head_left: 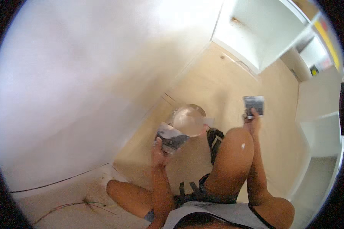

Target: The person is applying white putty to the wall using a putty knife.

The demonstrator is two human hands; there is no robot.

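My left hand (159,155) is closed on the lower edge of a wide putty knife (172,138). The plate is dark grey with pale smears, and it is tilted beside the round bucket (189,119). Pale, smooth-looking material shows inside the bucket, which stands on the floor between my left hand and my raised knee. Farther right, beyond that knee, my right hand (252,120) grips a second putty knife (253,104), smaller in view, whitish along one edge and dark over the rest. Both handles are mostly covered by my fingers.
A large white wall (76,76) with beige patches fills the left. White open shelving (263,34) stands at the far right, and more shelves (321,145) line the right side. Thin loose wires (86,203) lie at lower left. A black strap (215,143) shows beside my knee.
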